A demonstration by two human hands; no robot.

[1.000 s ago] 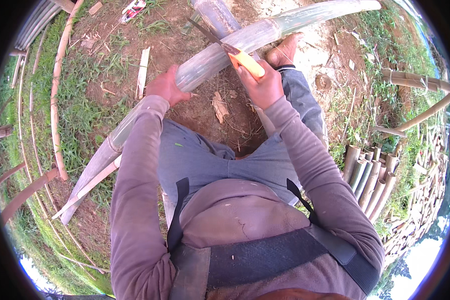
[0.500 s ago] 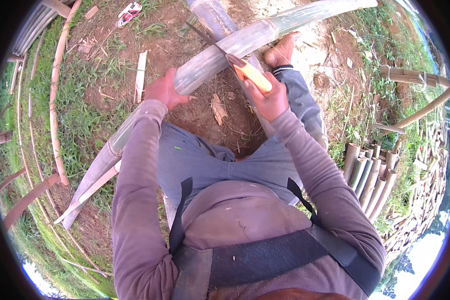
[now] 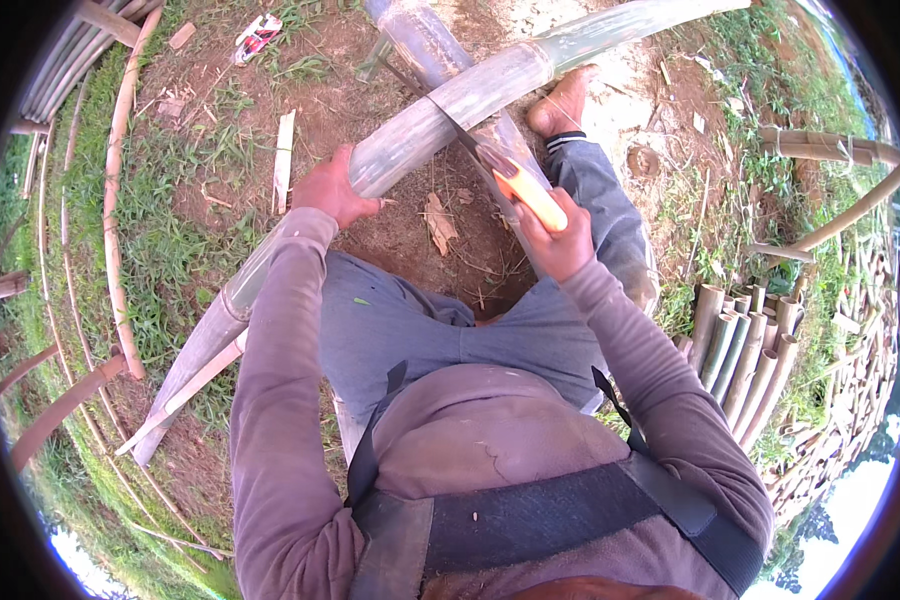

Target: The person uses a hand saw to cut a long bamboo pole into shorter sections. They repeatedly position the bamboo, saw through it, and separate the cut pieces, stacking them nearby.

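Note:
A thick grey-green bamboo pole [image 3: 460,115] slants across in front of me, from lower left to upper right. My left hand [image 3: 332,188] is closed around it, with thumb and fingers on its near side. In my right hand [image 3: 567,240] is the orange handle of a handsaw [image 3: 532,198]. The saw's dark blade crosses the pole to the right of my left hand, and its tip shows beyond the far side. Another bamboo pole [image 3: 420,40] passes beneath the first one, crossing it. How deep the blade sits cannot be made out.
My bare foot [image 3: 565,102] is beside the pole at upper right. Short cut bamboo pieces [image 3: 745,345] stand bundled at right, near a heap of split bamboo [image 3: 855,370]. Bamboo rails [image 3: 115,210] line the left. Chips and a pale strip [image 3: 283,160] lie on the dirt.
My right hand has drawn the saw back toward me and to the right, and more of the blade shows on the near side. My left hand keeps its hold on the pole.

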